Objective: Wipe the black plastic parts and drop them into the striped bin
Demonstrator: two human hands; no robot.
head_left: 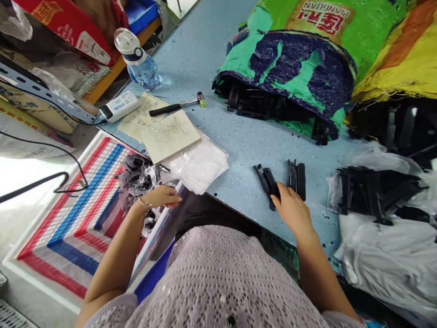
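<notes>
My right hand [294,210] has its thumb and fingers closed around the near end of a long black plastic part [264,178] on the blue speckled table [235,136]. Just right of that part lies a pair of similar black plastic pieces [296,176], side by side. My left hand [163,197] is off the table's front edge, above the rim of a striped box. Its fingers are curled together, and whatever may be in them is hidden. Below and behind it, many small parts in clear plastic bags [136,175] fill the box's corner. White plastic bags [200,166] lie flat nearby.
A green woven sack [307,54] with black parts in its mouth lies at the back. A yellow sack [403,59] and bagged black parts [378,191] are on the right. A hammer [167,109], wooden board [170,134] and water bottle [141,66] stand left. The striped box [82,214] adjoins the table.
</notes>
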